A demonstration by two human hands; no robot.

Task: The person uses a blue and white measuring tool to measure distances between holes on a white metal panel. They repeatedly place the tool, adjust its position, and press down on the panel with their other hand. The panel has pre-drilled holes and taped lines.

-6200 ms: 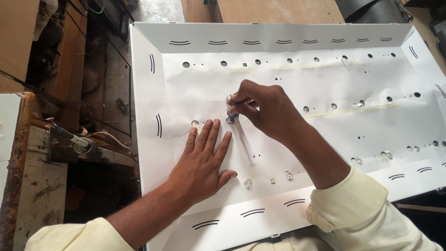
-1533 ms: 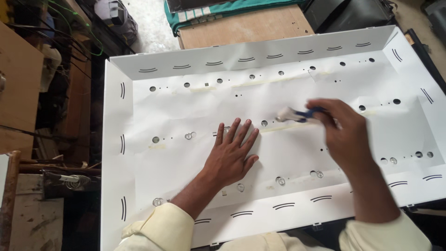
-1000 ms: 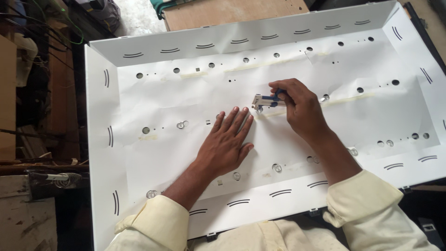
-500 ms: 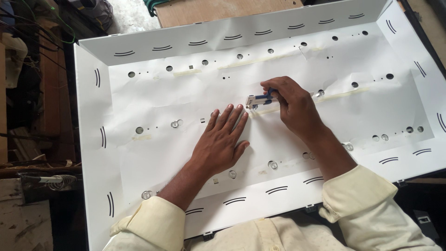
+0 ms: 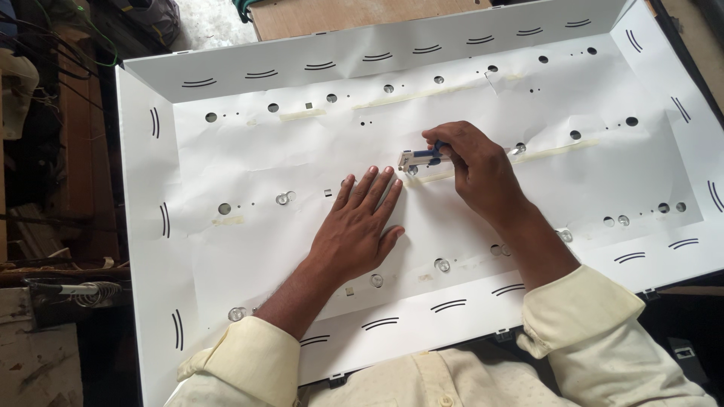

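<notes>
We've got a small blue-and-silver cutter (image 5: 419,157) pinched in our right hand (image 5: 475,169), fingers curled tight round its blue handle, silver tip down on the white reflector sheet (image 5: 249,169) near the middle of the panel — right by a strip of yellowish tape (image 5: 431,179). Our left hand (image 5: 356,230) lies flat just beside it, fingers spread and straight, palm pressing the sheet down, holding nothing. The fingertips sit close to the cutter, not touching it. Round holes and clear little lenses (image 5: 442,264) dot the sheet. All of it sits in a shallow white metal tray (image 5: 143,196) with slanted walls — a wooden board (image 5: 362,11) lies past the far edge.
</notes>
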